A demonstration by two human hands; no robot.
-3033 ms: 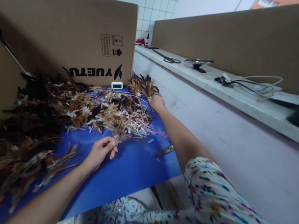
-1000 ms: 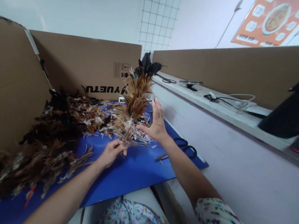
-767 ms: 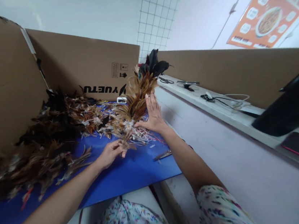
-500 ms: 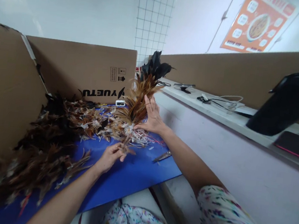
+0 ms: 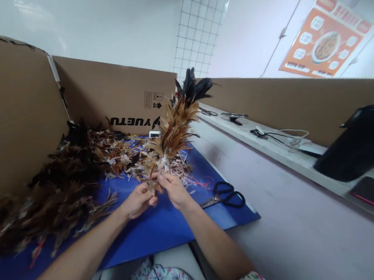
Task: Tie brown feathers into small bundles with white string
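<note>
Head view: where is the feather bundle (image 5: 176, 127) seen?

It is held upright over the blue surface (image 5: 162, 232), tilted slightly to the right, with black feathers at the top, brown ones beneath and a whitish band near the bottom.

How is it held?

Its lower end is pinched by the left hand (image 5: 139, 200), whose fingers are curled in, and a small brown tuft (image 5: 152, 185) is shown at the fingertips. Just above, the stem is pinched between the thumb and fingers of the right hand (image 5: 173, 189); how tightly cannot be told.

What is laid around the hands?

Loose feathers (image 5: 65, 188), brown and dark, are heaped along the left and far parts of the surface. Pale and red strings (image 5: 185, 176) are tangled behind the right hand. Scissors (image 5: 218, 199) with black handles are laid to the right, partly hidden by the forearm.

And farther off?

Upside-down letters are printed on a cardboard panel (image 5: 110, 94) at the back. Cables (image 5: 258, 133) are strewn on a white shelf (image 5: 274, 153) at the right, and an orange poster (image 5: 324, 43) is fixed to the wall above
</note>
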